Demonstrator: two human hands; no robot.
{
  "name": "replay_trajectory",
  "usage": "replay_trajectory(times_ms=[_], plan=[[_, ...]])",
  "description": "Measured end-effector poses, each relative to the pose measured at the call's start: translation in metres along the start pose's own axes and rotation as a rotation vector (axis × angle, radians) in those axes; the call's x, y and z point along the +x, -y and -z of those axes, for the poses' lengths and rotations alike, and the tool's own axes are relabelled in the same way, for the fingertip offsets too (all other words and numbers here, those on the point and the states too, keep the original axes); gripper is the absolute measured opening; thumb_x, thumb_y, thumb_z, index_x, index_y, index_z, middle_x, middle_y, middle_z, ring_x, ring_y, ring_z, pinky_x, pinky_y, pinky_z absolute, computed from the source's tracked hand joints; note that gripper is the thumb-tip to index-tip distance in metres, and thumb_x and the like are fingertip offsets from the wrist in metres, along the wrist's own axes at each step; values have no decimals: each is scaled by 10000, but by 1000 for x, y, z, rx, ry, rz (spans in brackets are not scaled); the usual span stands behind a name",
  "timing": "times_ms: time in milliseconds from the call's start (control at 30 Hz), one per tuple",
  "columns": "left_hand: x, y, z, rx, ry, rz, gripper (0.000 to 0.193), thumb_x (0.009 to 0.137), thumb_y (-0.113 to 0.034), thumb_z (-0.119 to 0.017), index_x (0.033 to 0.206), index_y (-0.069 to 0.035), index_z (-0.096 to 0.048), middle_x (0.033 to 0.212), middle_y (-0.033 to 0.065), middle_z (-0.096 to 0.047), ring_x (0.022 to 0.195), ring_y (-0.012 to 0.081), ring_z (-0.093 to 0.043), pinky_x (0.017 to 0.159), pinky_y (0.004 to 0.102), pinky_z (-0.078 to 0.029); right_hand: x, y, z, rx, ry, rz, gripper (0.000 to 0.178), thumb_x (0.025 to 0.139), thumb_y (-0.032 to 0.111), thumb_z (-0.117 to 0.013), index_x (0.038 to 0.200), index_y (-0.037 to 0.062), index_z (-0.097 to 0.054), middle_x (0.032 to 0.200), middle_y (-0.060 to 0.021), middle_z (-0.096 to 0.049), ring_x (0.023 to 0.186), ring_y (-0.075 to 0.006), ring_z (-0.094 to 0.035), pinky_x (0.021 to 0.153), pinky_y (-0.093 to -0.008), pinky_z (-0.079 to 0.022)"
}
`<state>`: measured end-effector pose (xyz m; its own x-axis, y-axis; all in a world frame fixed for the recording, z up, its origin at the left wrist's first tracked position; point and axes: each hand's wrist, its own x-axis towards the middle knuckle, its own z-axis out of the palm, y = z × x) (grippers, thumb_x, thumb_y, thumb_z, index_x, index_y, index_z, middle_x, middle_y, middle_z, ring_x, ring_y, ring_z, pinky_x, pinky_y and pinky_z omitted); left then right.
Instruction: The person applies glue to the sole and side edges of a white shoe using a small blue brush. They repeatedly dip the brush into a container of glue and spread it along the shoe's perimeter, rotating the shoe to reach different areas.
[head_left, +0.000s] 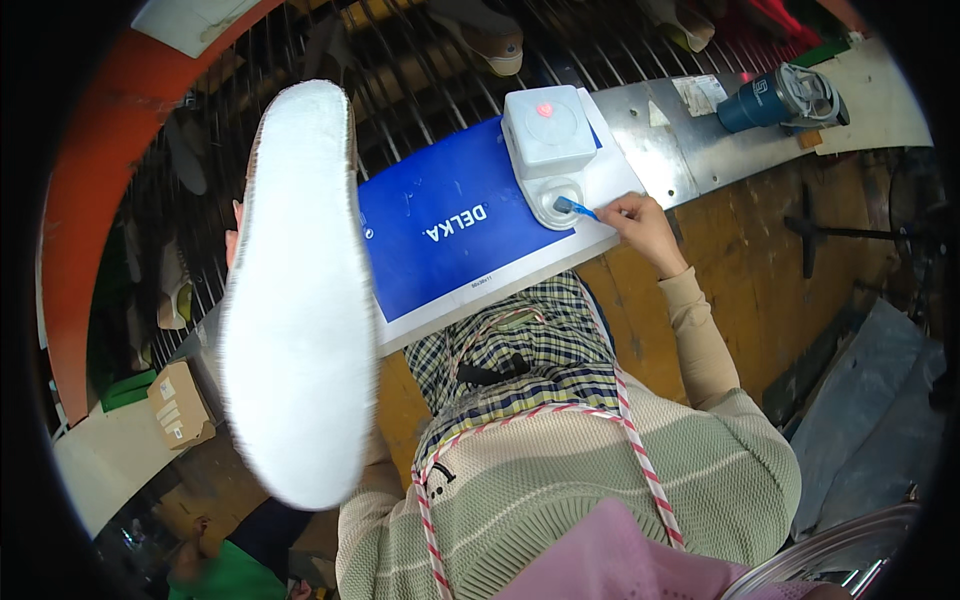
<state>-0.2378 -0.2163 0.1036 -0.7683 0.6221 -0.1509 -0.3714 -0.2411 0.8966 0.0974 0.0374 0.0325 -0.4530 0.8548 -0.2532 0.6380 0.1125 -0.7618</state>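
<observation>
My left hand (234,235) holds up a long white shoe sole (300,300), its broad face toward me. A thin brown edge shows along the sole's upper sides. Only fingertips appear past the sole's left edge; the palm and the rest of the fingers are hidden behind it. My right hand (640,225) pinches the handle of a small blue toothbrush (580,209). The brush head is in the round cup at the front of a white plastic dispenser (549,130) with a pink heart on top. The dispenser stands on a blue and white board (440,220).
Beyond the board is a rack of metal rods (400,90) with shoes (485,35) on it. A blue tumbler (760,102) stands on the metal ledge (690,150) at right. At left lie a cardboard box (180,405) and an orange panel (90,190). Someone in green (230,575) is at lower left.
</observation>
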Motion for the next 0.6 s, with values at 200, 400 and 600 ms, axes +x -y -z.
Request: replay_trajectory(times_ms=[200,400,600], plan=[[19,1,-27,941,155,-1399,463,931,-204,-682,1333,-30,-533,1399,244,-550,1306,359,-547,1069,491,-485,-4,51,-3,657,233,-93,208,930,169,-688,951,-28,-752,702,11,-619,561,-60,-461,508,-214,-330],[10,4,-39,1043,308,-1391,354,803,-138,-767,1145,-154,-675,1411,79,-572,1316,472,-495,1071,513,-504,1,153,-36,942,121,502,156,962,65,-624,1061,-45,-674,1042,-70,-646,786,-130,-554,653,-256,-397],[0,-7,-52,1001,361,-1403,388,783,-139,-780,1147,-226,-678,1398,42,-572,1283,476,-523,1028,517,-537,23,217,-43,856,-91,828,185,893,-53,-680,1078,-50,-676,1111,-73,-552,933,-133,-578,852,-273,-492]])
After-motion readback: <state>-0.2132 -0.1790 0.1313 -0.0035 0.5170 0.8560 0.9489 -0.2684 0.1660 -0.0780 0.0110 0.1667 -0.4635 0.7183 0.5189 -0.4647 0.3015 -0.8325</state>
